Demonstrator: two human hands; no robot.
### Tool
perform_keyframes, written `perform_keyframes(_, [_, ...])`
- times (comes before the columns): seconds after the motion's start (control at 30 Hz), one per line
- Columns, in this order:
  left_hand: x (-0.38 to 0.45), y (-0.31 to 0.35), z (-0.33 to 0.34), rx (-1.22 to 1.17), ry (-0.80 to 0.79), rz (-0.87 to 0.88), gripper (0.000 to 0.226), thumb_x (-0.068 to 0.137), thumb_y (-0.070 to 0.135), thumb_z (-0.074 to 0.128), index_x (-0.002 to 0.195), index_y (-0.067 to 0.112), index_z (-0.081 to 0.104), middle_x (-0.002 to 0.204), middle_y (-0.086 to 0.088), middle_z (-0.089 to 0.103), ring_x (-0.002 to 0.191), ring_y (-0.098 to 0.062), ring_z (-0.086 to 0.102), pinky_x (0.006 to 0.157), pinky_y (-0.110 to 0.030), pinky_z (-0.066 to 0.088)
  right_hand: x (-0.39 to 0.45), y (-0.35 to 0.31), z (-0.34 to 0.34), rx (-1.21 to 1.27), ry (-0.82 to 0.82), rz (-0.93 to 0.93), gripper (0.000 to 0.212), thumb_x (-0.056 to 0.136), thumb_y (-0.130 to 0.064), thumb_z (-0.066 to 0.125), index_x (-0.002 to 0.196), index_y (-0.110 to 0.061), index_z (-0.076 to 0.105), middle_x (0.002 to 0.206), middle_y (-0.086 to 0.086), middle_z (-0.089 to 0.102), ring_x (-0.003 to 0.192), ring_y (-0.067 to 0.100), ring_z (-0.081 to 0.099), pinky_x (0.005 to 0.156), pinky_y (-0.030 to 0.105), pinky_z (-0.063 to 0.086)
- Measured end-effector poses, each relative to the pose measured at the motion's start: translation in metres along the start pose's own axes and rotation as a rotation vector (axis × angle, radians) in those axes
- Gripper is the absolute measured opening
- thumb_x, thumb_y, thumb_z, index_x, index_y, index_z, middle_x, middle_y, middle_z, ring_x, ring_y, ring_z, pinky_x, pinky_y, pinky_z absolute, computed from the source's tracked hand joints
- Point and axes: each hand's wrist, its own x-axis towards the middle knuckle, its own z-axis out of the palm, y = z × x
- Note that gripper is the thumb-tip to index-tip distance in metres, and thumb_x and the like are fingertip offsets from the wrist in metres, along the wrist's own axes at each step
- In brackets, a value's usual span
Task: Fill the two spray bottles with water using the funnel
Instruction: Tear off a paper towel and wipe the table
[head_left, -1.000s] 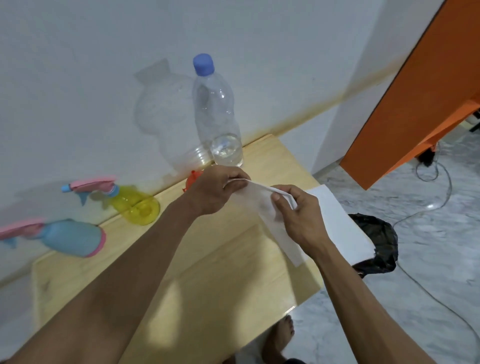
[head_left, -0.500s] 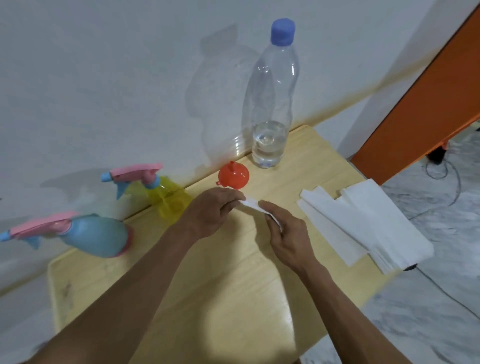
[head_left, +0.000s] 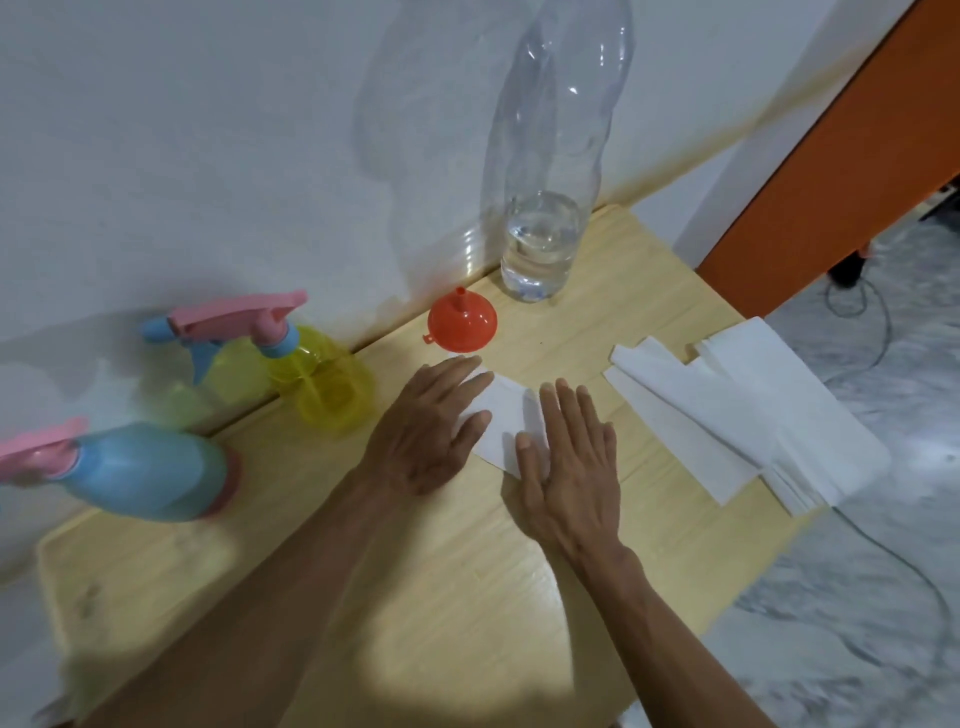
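A yellow spray bottle (head_left: 322, 379) with a pink and blue trigger head stands by the wall. Left of it is a blue spray bottle (head_left: 145, 473) with a pink head. An orange funnel (head_left: 462, 322) rests mouth-down on the wooden table (head_left: 441, 597), spout up. Behind it stands a tall clear water bottle (head_left: 545, 208) with a little water at the bottom. My left hand (head_left: 426, 431) and my right hand (head_left: 569, 457) lie flat with fingers spread, pressing a folded white tissue (head_left: 506, 423) against the table.
A pile of folded white tissues (head_left: 743, 410) lies at the table's right edge, partly overhanging. A white wall runs along the back. To the right are an orange panel (head_left: 831, 171) and a marbled floor with a thin cable (head_left: 883, 545).
My hands held the tissue up in the air, then brought it down and flattened it on the table with open palms. The camera has tilted down and closer.
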Motion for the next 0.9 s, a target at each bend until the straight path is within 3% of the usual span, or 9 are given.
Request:
perform_keyframes(0.07, [0.008,0.000,0.007,0.083,-0.010,0.012,0.053,0.102,0.039,0.033,0.148,0.017,0.045,0.158,-0.004,0.037,0.147,-0.021,0.030,0.121,-0.042,0.025,0.003,-0.002,0.006,-0.103,-0.040,0.060,0.069,0.103,-0.060,0.013,0.162,-0.025,0.010,0.169,-0.005,0.003,0.157,0.015,-0.004,0.126,0.045,0.004])
perform_keyframes(0.17, [0.015,-0.005,0.017,0.171,-0.097,0.032,0.056,0.103,0.042,0.025,0.153,0.021,0.035,0.162,-0.001,0.029,0.152,-0.020,0.019,0.122,-0.046,0.021,0.003,-0.003,0.014,-0.160,-0.080,0.094,0.069,0.102,-0.063,0.010,0.161,-0.029,-0.004,0.167,-0.009,-0.009,0.157,0.016,-0.010,0.125,0.048,-0.002])
perform_keyframes(0.3, [0.013,-0.013,0.029,0.258,-0.172,0.049,0.059,0.104,0.048,0.014,0.158,0.025,0.018,0.166,0.002,0.015,0.154,-0.017,0.004,0.124,-0.049,0.012,0.000,-0.002,0.022,-0.245,-0.118,0.109,0.070,0.103,-0.062,0.007,0.161,-0.025,-0.003,0.168,-0.007,-0.009,0.156,0.019,-0.013,0.126,0.054,-0.001])
perform_keyframes(0.5, [0.008,-0.018,0.031,0.328,-0.174,0.058,0.061,0.103,0.050,0.010,0.159,0.025,0.003,0.168,0.004,-0.002,0.154,-0.017,-0.010,0.124,-0.051,0.004,0.001,-0.001,0.027,-0.305,-0.181,0.105,0.068,0.104,-0.059,0.004,0.161,-0.025,-0.009,0.167,-0.006,-0.022,0.153,0.017,-0.026,0.124,0.053,-0.011])
perform_keyframes(0.9, [-0.032,-0.026,0.024,0.326,-0.171,0.023,0.063,0.102,0.052,0.010,0.159,0.025,0.002,0.168,0.004,-0.006,0.153,-0.017,-0.012,0.124,-0.050,0.001,-0.018,-0.017,0.033,-0.339,-0.244,0.042,0.070,0.102,-0.064,0.004,0.160,-0.028,-0.014,0.167,-0.008,-0.024,0.152,0.017,-0.029,0.121,0.062,-0.007])
